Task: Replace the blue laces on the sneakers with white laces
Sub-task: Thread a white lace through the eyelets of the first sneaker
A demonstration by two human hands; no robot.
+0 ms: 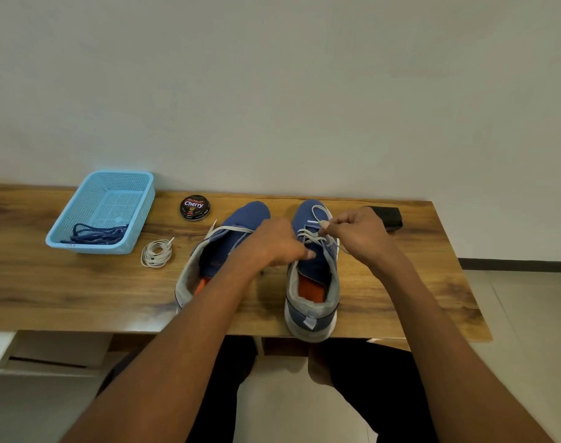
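Lace [314, 233], white, sits part-threaded through the eyelets of the right-hand shoe [312, 282] at centre frame. My right hand [359, 235] pinches one end of it between thumb and fingertips just above the eyelets. My left hand [277, 243] rests on the tongue with fingers curled; whether it grips the lace I cannot tell. I judge the lace light, soft and limp; best held at its stiff tip, since the cord itself would buckle at an eyelet. The left-hand shoe [221, 251] lies just beside, with a white lace [231, 231] only across its front. A spare coiled lace [156, 253] lies left of the shoes. The blue laces [95, 235] are heaped in the blue basket [90, 247] at left. A polish tin [194, 207] stands behind the shoes, and a black block [388, 217] lies at right. The wooden table [81, 292] looks flat and smooth, pushed against a plain pale wall [272, 91], with tiled floor [521, 314] at lower right.
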